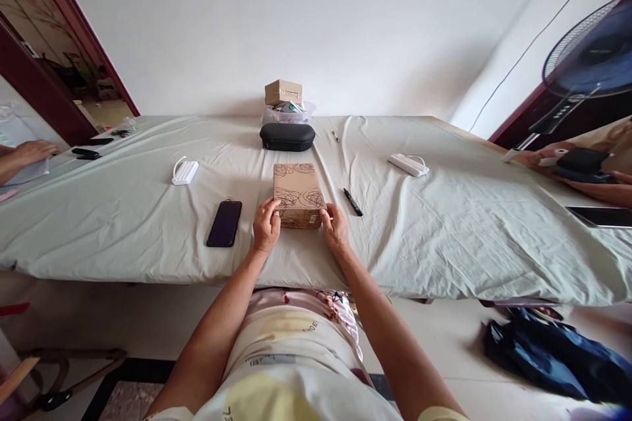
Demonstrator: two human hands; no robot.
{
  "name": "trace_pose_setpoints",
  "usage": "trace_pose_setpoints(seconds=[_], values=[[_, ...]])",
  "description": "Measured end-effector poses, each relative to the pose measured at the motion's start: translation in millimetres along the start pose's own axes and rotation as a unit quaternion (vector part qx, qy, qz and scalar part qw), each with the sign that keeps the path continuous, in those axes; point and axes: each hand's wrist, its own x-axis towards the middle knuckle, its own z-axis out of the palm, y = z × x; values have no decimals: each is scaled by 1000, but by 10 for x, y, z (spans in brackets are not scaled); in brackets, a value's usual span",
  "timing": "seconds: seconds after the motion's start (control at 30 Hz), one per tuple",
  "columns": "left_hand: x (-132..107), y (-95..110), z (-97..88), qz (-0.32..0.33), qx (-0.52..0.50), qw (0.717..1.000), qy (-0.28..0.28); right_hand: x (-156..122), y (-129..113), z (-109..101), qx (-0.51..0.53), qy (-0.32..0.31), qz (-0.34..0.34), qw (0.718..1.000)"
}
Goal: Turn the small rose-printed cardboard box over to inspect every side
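The flat brown rose-printed cardboard box (pixel 299 195) lies on the pale sheet (pixel 444 223), its near corners clasped by left hand (pixel 266 227) and right hand (pixel 336 227) (fingers curled against its sides); slim black phone (pixel 224 223) left of the grip, black marker pen (pixel 353 202) just right

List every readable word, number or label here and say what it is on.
"HOE": on the shirt, partly folded away.
"EL": on the shirt, by the picture's lower edge.
Patterned box between left hand and right hand: any print on its near side is too blurred to read.
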Motion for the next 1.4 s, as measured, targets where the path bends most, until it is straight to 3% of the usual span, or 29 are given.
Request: trace_pose_setpoints(seconds=[0.2,0.77,1.1,1.4], values=[[8,28,-23,-36,-22,999,-31,9,13,0,11,-15,8,1000],[11,15,-15,-34,-13,999,-29,9,123,42,-8,-36,35,999],[3,13,40,-9,-7,1000,0,-14,181,32,-51,-75,-1,996],[5,-15,35,-26,1,1000,-18,-19,195,49,-72,-74,-5,995]])
